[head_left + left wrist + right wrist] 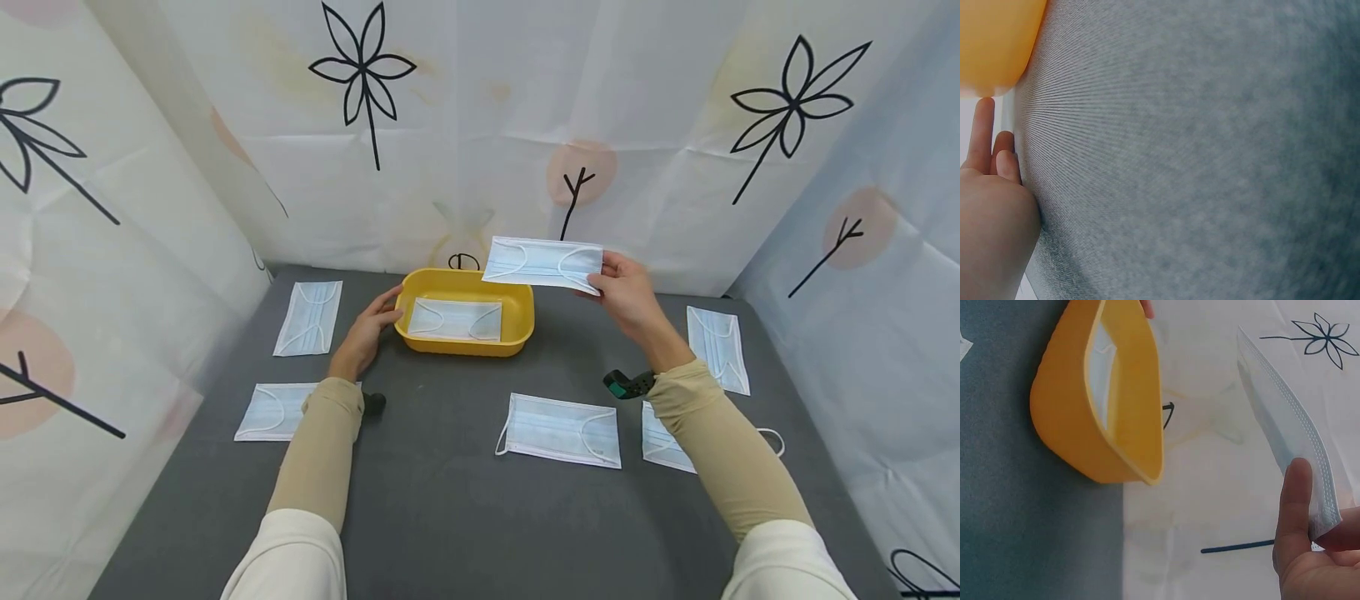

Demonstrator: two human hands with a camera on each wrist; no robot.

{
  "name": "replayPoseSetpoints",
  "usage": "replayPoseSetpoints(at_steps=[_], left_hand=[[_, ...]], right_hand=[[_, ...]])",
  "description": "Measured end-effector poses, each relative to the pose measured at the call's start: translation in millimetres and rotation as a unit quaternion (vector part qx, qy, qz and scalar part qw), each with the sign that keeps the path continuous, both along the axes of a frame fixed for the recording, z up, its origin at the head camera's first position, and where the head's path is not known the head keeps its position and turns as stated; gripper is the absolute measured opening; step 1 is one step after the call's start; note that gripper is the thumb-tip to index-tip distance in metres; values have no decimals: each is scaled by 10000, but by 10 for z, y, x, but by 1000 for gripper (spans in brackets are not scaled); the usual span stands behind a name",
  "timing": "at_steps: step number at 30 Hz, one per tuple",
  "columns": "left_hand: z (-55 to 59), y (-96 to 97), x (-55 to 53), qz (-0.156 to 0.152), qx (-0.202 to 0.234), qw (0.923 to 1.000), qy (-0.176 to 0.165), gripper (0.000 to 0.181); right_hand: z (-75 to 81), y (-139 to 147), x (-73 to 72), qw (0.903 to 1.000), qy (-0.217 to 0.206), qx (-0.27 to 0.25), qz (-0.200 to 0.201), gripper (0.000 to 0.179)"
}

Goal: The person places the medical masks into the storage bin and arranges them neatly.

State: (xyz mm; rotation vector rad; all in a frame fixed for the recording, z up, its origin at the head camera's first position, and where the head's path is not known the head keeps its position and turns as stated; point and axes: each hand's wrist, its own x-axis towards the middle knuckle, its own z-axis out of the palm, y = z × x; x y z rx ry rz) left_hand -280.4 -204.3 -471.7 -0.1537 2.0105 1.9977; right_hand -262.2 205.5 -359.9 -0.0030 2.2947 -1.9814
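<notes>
A light blue face mask with white ear loops is pinched at its right end by my right hand. It hangs in the air above the right rim of a yellow plastic basin. Inside the basin lies another face mask. My left hand touches the basin's left end with extended fingers. In the left wrist view one straight finger meets the basin's wall. The right wrist view has the held mask nearly edge-on between thumb and fingers, apart from the basin.
More masks lie flat on the grey table: one at the far left, one partly under the left forearm, one front centre, and two on the right. White patterned cloth walls the table's back and sides.
</notes>
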Motion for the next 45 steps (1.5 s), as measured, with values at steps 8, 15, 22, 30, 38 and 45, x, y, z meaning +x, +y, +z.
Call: replayPoseSetpoints(at_steps=[8,15,22,30,38,45], left_hand=[[-6,7,4,43,12,10000,-30,60],[18,5,16,-7,-46,10000,-53,60],[17,8,21,7,-24,10000,-36,60],[-9,10,22,25,-43,10000,19,60],[-5,7,8,-22,-80,9999,56,60],[-7,7,6,-28,-32,10000,34,60]], right_hand=[[10,-230,-93,9998,-164,-29,74,52],[3,-455,-149,9996,-227,2,168,53],[-42,-674,-189,9988,-327,54,360,54],[-149,-876,-278,9958,-202,817,374,54],[-293,-1078,-284,9952,-144,779,575,57],[-400,-1214,-299,9968,-101,523,599,58]])
